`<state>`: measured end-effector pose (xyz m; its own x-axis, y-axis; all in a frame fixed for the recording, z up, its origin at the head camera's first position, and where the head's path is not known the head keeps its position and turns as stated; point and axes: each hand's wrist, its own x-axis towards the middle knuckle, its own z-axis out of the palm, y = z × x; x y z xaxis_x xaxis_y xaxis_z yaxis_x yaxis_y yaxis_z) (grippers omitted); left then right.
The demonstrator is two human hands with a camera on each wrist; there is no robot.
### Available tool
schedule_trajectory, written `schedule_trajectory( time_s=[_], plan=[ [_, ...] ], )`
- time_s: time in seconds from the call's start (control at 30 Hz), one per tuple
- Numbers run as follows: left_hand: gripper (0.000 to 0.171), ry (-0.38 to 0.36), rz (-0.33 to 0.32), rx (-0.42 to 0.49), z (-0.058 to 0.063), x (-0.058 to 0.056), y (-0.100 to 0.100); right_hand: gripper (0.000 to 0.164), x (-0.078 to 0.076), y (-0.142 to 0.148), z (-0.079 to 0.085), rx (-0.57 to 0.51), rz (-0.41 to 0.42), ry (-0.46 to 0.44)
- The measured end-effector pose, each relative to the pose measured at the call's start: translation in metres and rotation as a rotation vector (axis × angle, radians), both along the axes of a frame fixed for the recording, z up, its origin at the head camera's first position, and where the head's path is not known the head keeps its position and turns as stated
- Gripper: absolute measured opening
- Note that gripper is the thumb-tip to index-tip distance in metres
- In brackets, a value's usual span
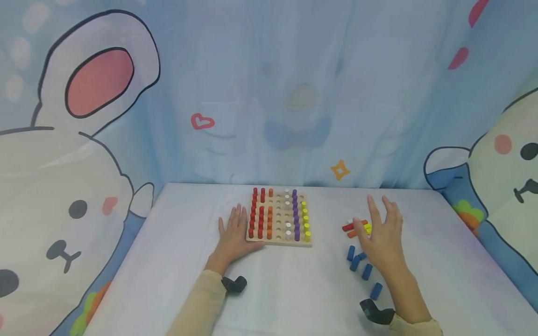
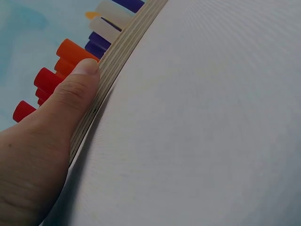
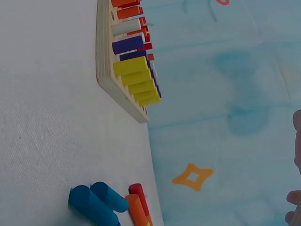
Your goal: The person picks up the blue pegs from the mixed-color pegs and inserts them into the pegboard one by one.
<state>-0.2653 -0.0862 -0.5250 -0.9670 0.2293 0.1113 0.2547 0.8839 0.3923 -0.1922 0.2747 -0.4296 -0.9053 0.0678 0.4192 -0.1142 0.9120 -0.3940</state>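
A wooden peg board stands on the table, holding rows of red, orange, white, purple and yellow pegs, with some bare holes among them. My left hand lies against the board's left side with fingers straight; its thumb rests along the front edge in the left wrist view. To the right of the board, my right hand is raised with spread fingers over loose pegs and holds nothing visible. Under it lie a red peg, an orange peg and yellow pegs, partly covered by the hand. Several blue pegs are scattered nearer the front.
The white table meets a blue cartoon curtain just behind the board. Dark wrist cameras sit on both wrists, the left one and the right one.
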Motion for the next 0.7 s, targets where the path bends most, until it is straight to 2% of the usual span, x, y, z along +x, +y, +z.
schedule_trajectory(
  time_s=[0.17,0.33,0.7],
  plan=[
    [0.125,0.004,-0.007,-0.009,0.001,-0.002,0.001,0.072,0.001,0.01,-0.002,-0.004,-0.041,-0.021],
    [0.125,0.01,-0.016,-0.031,0.0,-0.004,-0.001,0.071,-0.001,0.019,-0.005,-0.036,-0.055,-0.005],
    [0.127,0.012,-0.048,-0.009,-0.002,-0.012,-0.001,0.072,-0.008,0.037,-0.006,-0.089,-0.133,-0.06]
  ],
)
